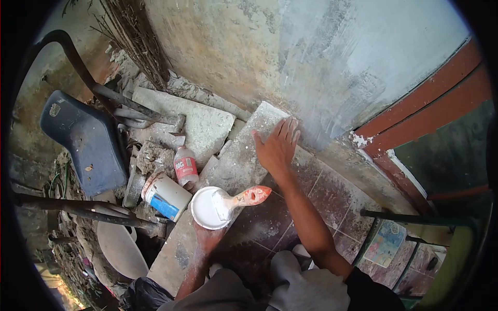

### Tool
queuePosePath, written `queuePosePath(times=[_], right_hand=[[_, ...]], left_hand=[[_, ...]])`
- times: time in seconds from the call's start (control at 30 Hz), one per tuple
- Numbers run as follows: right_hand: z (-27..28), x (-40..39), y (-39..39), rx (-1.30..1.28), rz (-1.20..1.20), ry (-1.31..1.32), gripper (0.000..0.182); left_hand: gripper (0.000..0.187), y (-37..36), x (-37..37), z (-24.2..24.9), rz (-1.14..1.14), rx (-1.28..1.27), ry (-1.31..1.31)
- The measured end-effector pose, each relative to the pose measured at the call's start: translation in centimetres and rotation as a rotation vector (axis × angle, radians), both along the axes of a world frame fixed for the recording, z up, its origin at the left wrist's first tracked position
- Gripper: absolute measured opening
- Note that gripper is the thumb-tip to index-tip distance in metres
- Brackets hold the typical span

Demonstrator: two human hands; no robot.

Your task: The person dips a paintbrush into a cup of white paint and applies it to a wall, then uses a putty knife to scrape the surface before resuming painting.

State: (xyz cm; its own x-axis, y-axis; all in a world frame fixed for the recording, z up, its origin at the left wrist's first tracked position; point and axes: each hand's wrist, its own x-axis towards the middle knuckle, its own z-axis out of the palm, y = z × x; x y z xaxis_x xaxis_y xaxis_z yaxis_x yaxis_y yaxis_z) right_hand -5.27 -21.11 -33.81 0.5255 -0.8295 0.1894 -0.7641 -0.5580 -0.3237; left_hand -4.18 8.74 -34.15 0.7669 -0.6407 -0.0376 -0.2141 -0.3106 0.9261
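Low in the middle, my left hand point(208, 238) grips a small tub of white paint point(200, 211) from its near side, with most of the fingers hidden beneath it. A paintbrush point(248, 198) lies across the tub, its white-coated bristles in the paint and its orange-tipped handle sticking out to the right. My right hand point(279, 147) reaches forward with fingers spread and nothing in it. It overlaps the end of the pale concrete ledge point(250, 139), close to the foot of the patchy, partly whitened wall point(332, 67).
Left of the tub stand a white bucket with a blue label point(179, 194) and a plastic bottle with a red label point(185, 165). Rubble, a stone slab point(192, 122) and an old chair point(85, 142) fill the left side. A ladder-like metal frame point(365, 241) stands at right, near the red-brown door frame point(415, 109).
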Motion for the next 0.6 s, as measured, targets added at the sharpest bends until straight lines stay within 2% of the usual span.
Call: queuePosePath(times=[0.1, 0.17, 0.2, 0.23, 0.27, 0.3, 0.33, 0.4, 0.53, 0.6], right_hand=[[0.8, 3.0, 0.5, 0.105, -0.029, 0.013, 0.099], [0.0, 5.1, 0.3, 0.106, 0.200, -0.058, 0.097], [0.4, 5.5, 0.1, 0.111, 0.194, -0.057, 0.097], [0.8, 6.0, -0.1, 0.182, 0.376, -0.155, 0.096], [1.2, 6.3, -0.1, 0.251, 0.561, -0.254, 0.094], [1.1, 5.8, -0.2, 0.055, 0.519, -0.233, 0.092], [1.2, 4.7, -0.2, 0.056, 0.523, -0.234, 0.092], [1.3, 2.3, -0.3, 0.102, 0.181, -0.152, 0.092], [1.1, 1.3, -0.5, 0.057, 0.089, -0.030, 0.093], [1.6, 3.1, 0.0, 0.068, 0.184, -0.021, 0.091]], left_hand=[[0.073, 0.1, -0.1, -0.5, 0.018, 0.032, -0.025], [0.070, 0.5, -0.3, -1.2, 0.033, 0.065, -0.032], [0.068, 0.8, -0.4, -1.7, 0.062, 0.085, -0.026], [0.068, 1.2, -0.4, -2.4, 0.057, 0.089, -0.026], [0.066, 1.6, -0.3, -3.2, -0.007, 0.148, -0.214], [0.065, 1.9, -0.2, -3.6, -0.067, 0.206, -0.402], [0.065, 1.6, -0.1, -3.1, -0.063, 0.208, -0.403], [0.066, 1.0, 0.0, -2.2, -0.069, 0.140, -0.339], [0.066, 1.3, -0.2, -2.0, -0.104, 0.175, -0.306], [0.062, 1.3, -0.4, -1.8, 0.012, 0.140, -0.059]])
